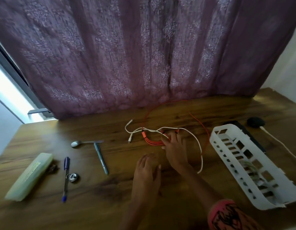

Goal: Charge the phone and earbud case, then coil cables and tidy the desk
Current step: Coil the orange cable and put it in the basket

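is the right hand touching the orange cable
Touching. The head view shows the right hand with its fingers laid on the looped strands of the orange cable, no gap between them.

The orange cable (154, 141) lies uncoiled on the wooden desk (110, 188). Several short strands are bunched in a flat curve near the middle (each ends in a dark-tipped plug), and one thin lead loops away to the desk's far edge and back round on the right. The white cable (198, 143) snakes loosely across the orange bunch. Its two plug ends lie apart at the left, and the rest curves down the right side.
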Tool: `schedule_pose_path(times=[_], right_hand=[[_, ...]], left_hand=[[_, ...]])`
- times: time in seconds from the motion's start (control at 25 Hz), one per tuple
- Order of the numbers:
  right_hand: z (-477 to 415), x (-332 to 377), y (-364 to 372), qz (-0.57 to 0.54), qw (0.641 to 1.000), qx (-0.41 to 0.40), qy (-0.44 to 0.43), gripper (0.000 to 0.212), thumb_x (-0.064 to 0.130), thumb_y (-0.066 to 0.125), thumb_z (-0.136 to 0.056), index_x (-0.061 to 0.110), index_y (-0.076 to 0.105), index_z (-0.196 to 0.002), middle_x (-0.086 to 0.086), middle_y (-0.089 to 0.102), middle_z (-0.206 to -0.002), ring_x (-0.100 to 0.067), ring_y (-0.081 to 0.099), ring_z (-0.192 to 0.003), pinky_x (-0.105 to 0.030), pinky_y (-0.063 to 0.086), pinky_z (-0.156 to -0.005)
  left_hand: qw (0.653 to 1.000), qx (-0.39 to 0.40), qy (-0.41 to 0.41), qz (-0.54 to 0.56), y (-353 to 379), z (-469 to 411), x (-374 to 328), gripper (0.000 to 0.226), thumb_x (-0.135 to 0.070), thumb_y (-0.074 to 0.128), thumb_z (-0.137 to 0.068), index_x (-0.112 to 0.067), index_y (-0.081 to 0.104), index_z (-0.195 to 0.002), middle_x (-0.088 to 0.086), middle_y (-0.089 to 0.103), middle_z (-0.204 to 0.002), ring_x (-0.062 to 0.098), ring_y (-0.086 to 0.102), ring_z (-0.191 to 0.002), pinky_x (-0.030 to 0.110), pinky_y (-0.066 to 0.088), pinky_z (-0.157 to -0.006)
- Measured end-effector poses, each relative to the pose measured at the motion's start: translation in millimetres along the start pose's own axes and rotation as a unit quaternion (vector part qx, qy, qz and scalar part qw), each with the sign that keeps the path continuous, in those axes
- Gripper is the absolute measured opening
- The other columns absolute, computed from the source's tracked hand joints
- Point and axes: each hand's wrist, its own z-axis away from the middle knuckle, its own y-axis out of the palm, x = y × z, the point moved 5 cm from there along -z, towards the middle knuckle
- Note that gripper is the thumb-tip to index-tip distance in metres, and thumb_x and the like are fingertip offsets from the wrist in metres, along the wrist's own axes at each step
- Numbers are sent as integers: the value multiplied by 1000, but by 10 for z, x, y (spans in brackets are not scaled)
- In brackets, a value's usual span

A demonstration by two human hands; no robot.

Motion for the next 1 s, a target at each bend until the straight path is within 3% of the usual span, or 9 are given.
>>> schedule_pose_path(times=[0.16, 0.28, 0.4, 0.52, 0.6, 0.72, 0.8, 0.88, 1.0], right_hand=[[-71, 71, -38, 46, 997, -8, -55, 19, 29, 85, -53, 28, 71, -65, 0, 64, -94, -23, 51, -91, -38, 49, -72], [-114, 116, -36, 48, 991, -22, -126, 11, 32, 78, -65, 25, 71, -70, 2, 63, -100, -21, 48, -95, -40, 42, -80], [-141, 135, -243, -237, 970, 26, -42, 7, 23, 59, -87, 17, 64, -88, 1, 66, -91, -16, 57, -87, -36, 44, -79], [-133, 188, -597, -578, 803, 91, 115, 8, 16, 55, -91, 15, 59, -85, 2, 69, -76, -6, 64, -71, -24, 50, -72], [-112, 227, -802, -710, 675, 124, 157, 6, 17, 59, -88, 11, 62, -87, -5, 73, -83, -15, 66, -81, -35, 50, -83], [-98, 284, -1028, -781, 581, 165, 157, 21, 27, 61, -78, 11, 58, -92, -4, 73, -100, -20, 63, -105, -44, 46, -91], [-98, 287, -1138, -765, 607, 154, 152, 21, 26, 62, -79, 12, 56, -93, 0, 73, -101, -30, 61, -108, -38, 48, -75], [-121, 243, -1257, -705, 693, 92, 119, 12, 23, 61, -87, 13, 60, -94, 2, 74, -95, -39, 61, -100, -34, 47, -63], [-185, 27, -1478, -543, 835, -88, 10, 20, 19, 56, -92, 22, 59, -111, 7, 63, -112, -10, 58, -107, -30, 49, -86]], left_hand=[[1000, -19, 8, 9, -45, -15, -33, 30, -9, 63, -83, -16, 57, -112, 3, 61, -117, 19, 50, -117, 30, 42, -98], [1000, -26, 12, 9, -91, -73, -72, 32, -7, 61, -84, -17, 55, -114, 5, 61, -115, 17, 50, -114, 23, 39, -95], [999, -22, -50, 0, -164, -156, -59, 30, -10, 57, -87, -7, 55, -116, 7, 58, -114, 21, 52, -108, 25, 41, -82], [998, -61, -20, 4, -341, -330, -195, 24, -6, 57, -86, -6, 57, -111, -1, 59, -99, 12, 55, -98, 15, 37, -71], [996, -58, -4, 73, -454, -473, -357, 19, -14, 54, -90, -14, 59, -109, -15, 58, -89, -3, 57, -88, 10, 41, -67], [979, 48, -28, 197, -395, -634, -521, 16, -21, 48, -93, -19, 60, -104, -12, 64, -84, -4, 60, -78, 15, 46, -69], [963, 82, -38, 252, -340, -669, -573, 14, -15, 48, -94, -16, 62, -94, -7, 64, -78, 8, 60, -72, 31, 48, -68], [951, 95, -48, 289, -336, -671, -625, 18, -10, 44, -95, -11, 60, -86, -6, 60, -69, 10, 54, -64, 31, 45, -62], [937, 105, -67, 326, -447, -680, -758, 23, -10, 38, -97, -10, 61, -91, -2, 51, -66, 4, 47, -59, 17, 40, -56]])
